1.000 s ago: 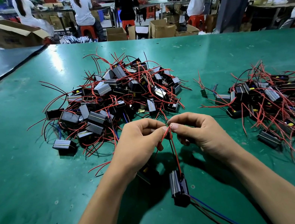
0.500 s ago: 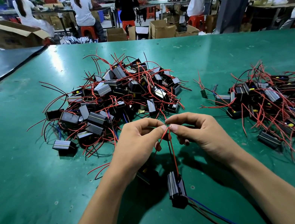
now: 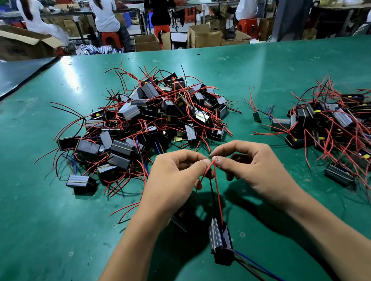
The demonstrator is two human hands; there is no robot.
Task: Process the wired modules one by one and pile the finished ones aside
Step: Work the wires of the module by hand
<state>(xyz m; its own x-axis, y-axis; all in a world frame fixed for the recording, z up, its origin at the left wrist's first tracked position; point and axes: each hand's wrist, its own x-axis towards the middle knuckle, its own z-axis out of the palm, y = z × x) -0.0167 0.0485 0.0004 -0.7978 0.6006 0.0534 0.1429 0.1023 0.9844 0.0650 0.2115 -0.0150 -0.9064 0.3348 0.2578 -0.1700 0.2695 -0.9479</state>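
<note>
I observe the left hand [image 3: 174, 179] and right hand [image 3: 253, 168] still pinching the red lead [image 3: 218, 196] at centre frame; the suspended module [image 3: 220, 240] has drifted slightly left.

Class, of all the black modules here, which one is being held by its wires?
The module hanging below both hands: the left hand and right hand pinch its red wires. All the others lie on the green table.
</note>
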